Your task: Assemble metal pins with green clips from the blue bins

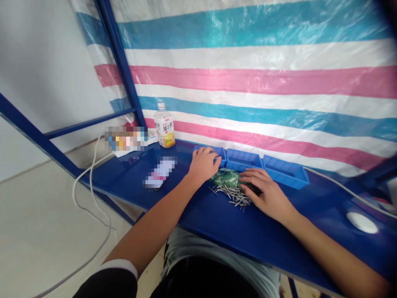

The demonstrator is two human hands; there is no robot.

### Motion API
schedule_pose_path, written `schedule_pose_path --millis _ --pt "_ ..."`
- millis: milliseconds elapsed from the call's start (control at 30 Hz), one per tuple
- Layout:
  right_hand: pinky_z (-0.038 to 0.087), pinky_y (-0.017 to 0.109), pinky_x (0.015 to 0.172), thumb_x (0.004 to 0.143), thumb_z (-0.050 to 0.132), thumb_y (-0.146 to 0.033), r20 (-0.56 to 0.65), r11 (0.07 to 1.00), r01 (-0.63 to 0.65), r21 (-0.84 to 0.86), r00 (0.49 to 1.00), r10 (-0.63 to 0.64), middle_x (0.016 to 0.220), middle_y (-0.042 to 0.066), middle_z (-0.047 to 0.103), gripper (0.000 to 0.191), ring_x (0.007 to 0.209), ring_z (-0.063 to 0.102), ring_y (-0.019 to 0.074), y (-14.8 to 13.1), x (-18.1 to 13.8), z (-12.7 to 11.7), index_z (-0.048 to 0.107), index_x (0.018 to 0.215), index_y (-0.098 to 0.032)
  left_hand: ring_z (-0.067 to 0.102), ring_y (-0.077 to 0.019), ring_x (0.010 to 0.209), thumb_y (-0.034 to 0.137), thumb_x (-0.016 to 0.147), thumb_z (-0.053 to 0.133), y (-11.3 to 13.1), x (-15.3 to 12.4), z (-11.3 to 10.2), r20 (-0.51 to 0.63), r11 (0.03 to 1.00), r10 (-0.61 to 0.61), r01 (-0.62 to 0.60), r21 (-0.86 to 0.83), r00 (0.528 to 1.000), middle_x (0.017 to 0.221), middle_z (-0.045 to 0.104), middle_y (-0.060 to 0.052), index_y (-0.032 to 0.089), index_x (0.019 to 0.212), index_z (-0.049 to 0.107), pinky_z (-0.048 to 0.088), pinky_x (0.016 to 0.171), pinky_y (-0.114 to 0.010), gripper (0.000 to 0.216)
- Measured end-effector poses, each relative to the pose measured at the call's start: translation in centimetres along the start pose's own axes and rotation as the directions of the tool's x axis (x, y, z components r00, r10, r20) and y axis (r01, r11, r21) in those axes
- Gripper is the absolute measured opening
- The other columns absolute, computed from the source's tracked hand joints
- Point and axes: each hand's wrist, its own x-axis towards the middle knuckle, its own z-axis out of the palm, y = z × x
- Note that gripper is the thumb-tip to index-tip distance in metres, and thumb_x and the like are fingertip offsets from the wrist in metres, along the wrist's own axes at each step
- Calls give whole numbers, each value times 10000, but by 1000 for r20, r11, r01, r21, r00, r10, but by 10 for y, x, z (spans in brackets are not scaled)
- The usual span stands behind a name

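My left hand (203,164) rests on the blue bench, its fingers curled over the edge of the leftmost blue tray (217,151). Whether those fingers hold anything is hidden. My right hand (266,191) lies palm down with fingers stretched toward a pile of thin metal pins (231,193). A small dark object (254,189) sits under its fingertips. Crumpled green plastic bags (226,178) lie between both hands, just behind the pins.
Two more blue trays (243,159) (285,170) line the striped tarp at the back. A juice bottle (164,126) and a phone (159,174) stand to the left. White cables (89,182) hang off the left edge; a white disc (361,221) lies at right.
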Motion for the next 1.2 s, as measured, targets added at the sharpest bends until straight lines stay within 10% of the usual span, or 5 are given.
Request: schedule_pose_path --millis 533,1200 --pt "532 638 1164 1053 619 -224 53 998 69 -2 996 -69 1403 84 746 295 1441 574 354 -4 1 3 785 1289 -289 633 -249 1233 337 1103 527 14 1 12 -133 898 319 -344 -274 938 1223 747 -83 186 1143 767 496 1152 -463 287" --pt "559 583 1127 1067 602 -304 -86 997 -1 81 996 8 1363 118 740 297 1327 659 336 -15 5 -4 743 1328 -290 694 -227 1214 419 1153 368 25 0 -6 -69 817 319 -311 -486 945 1130 805 -76 205 1112 766 488 1177 -460 453"
